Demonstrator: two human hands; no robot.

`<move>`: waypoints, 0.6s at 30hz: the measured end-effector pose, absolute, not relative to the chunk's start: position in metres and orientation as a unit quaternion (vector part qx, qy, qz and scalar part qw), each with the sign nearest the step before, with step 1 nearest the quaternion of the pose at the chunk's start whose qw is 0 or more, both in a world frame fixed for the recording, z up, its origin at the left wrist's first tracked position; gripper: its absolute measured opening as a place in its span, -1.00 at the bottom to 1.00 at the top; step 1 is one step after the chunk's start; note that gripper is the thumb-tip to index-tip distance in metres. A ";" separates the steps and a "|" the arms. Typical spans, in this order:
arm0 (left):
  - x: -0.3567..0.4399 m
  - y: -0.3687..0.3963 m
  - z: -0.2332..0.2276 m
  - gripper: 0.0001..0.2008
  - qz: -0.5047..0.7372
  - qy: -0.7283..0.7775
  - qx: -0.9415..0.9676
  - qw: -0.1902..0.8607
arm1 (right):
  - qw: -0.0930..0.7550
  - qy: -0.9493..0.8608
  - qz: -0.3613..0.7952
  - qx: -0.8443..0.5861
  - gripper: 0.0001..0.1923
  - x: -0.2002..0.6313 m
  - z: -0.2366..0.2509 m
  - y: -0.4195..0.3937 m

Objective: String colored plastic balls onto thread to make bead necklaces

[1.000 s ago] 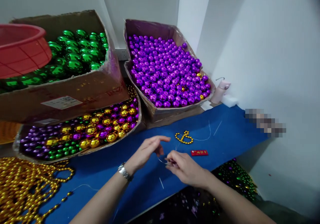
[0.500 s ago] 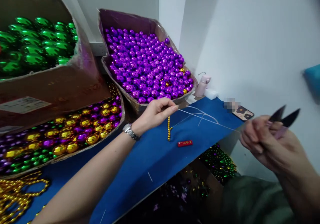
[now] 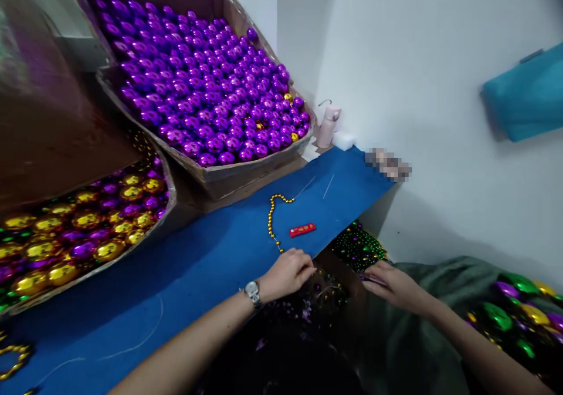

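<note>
Lying just beyond the left grip (image 3: 290, 273), gold beads (image 3: 270, 214) curve away.

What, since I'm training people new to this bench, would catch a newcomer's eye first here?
Probably the mass of shiny purple balls, filling the open box at upper left. Next, the small red packet, vivid on the blue table cover near the middle. Just left of it, a string of gold beads curves down to the person's left hand.

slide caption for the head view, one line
Left hand by a gold bead string on a blue table, right hand apart, boxed purple balls behind.
</note>
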State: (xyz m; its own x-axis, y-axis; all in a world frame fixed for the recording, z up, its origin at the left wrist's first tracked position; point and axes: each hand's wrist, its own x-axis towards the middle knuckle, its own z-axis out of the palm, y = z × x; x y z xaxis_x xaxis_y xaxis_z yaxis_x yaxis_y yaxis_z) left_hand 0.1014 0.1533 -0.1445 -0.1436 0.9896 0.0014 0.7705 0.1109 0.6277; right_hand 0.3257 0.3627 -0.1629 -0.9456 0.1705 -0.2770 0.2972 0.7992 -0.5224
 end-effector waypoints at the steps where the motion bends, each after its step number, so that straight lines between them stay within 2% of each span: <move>1: 0.103 0.157 -0.147 -0.78 0.252 0.714 0.616 0.217 | 0.100 0.946 -0.281 0.126 -0.69 0.323 -0.162 0.361; 7: 0.108 0.172 -0.140 -0.76 0.248 0.719 0.615 0.207 | 0.087 0.960 -0.255 0.075 -0.69 0.294 -0.144 0.338; 18: 0.112 0.181 -0.139 -0.80 0.252 0.718 0.618 0.197 | 0.069 0.978 -0.176 0.085 -0.66 0.275 -0.158 0.330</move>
